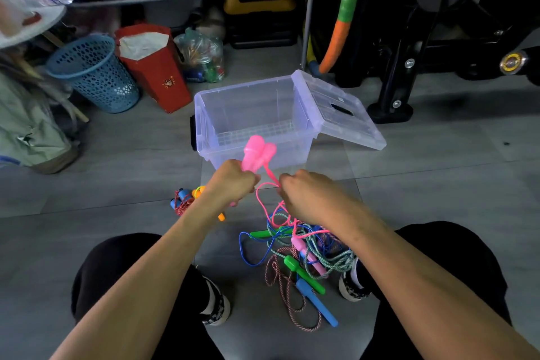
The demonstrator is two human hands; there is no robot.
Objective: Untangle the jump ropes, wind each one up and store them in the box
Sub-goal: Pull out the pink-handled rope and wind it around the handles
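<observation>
Grey floor, left grip (pixel 233 181) clamped round upright pink handles (pixel 258 155), right grip (pixel 306 193) pinching pink rope (pixel 264 204).

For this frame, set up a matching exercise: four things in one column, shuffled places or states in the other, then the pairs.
1. pink handles
2. clear box
3. box lid
4. blue handle

A. lying on the floor between the feet
B. leaning against the box's side
C. held in the left hand
D. open and empty

Pairs: 1-C, 2-D, 3-B, 4-A
</observation>
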